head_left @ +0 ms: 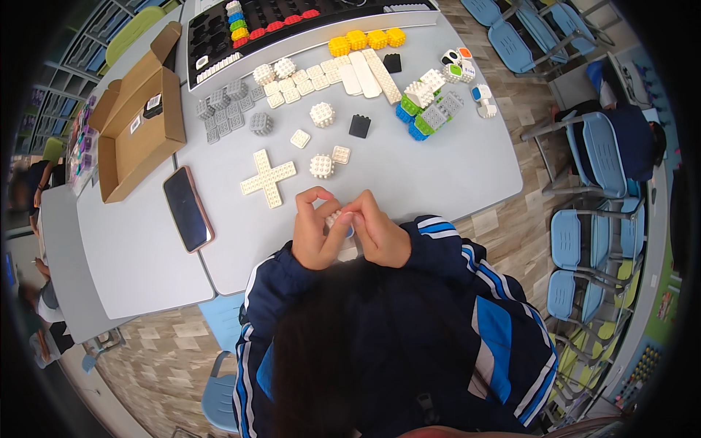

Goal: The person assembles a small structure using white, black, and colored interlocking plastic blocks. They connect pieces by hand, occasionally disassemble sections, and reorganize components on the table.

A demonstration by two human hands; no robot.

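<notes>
Close to the table's near edge, my left hand [314, 232] and my right hand [383, 232] meet with fingertips pinched together. Between them is a small white studded block [331, 218], largely covered by my fingers, with a bit of blue showing below the right fingertips. Just beyond my hands lie a white studded cube [321, 166] and a flat white square plate [341, 155]. A cream cross-shaped studded plate [267, 178] rests to their left. Farther off sit another white cube [322, 114], a white square tile [300, 139] and a black plate [358, 126].
A phone [188, 209] lies left of the cross, near an open cardboard box [142, 131]. Several grey pieces [223, 109] and yellow blocks [366, 40] stand farther back, before a black parts tray [292, 16]. A green, blue and grey block build [431, 109] is at right.
</notes>
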